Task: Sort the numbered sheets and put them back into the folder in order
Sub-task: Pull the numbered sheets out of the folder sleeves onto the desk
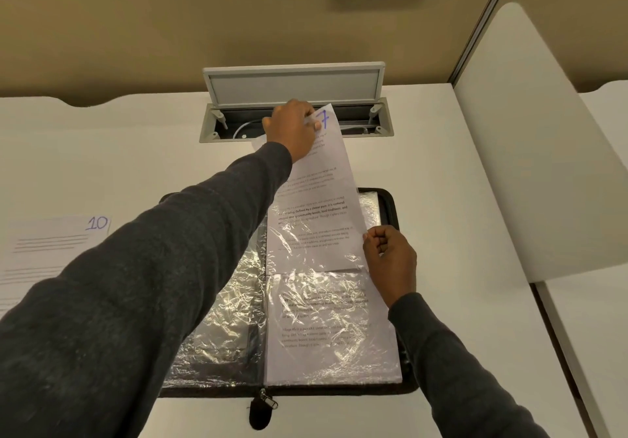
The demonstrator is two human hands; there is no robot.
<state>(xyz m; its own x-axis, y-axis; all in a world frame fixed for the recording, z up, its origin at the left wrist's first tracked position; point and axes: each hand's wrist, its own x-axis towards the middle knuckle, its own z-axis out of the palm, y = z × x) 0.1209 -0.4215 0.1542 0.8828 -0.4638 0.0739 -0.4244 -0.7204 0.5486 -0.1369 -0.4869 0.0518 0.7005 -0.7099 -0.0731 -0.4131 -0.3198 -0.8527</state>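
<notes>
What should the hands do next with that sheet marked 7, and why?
Probably slide the sheet marked 7 further down into the plastic sleeve. Only its lower part lies under the crinkled plastic; the rest sticks out past the folder. The left hand pinches its top and the right hand pinches the sleeve's edge.

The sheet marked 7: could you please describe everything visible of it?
The white paper sheet, printed in black paragraphs with a handwritten blue 7 at its top corner, slants up over the black zip folder. The left hand grips its top; its lower part lies under a crinkled clear plastic sleeve, whose edge the right hand pinches.
</notes>
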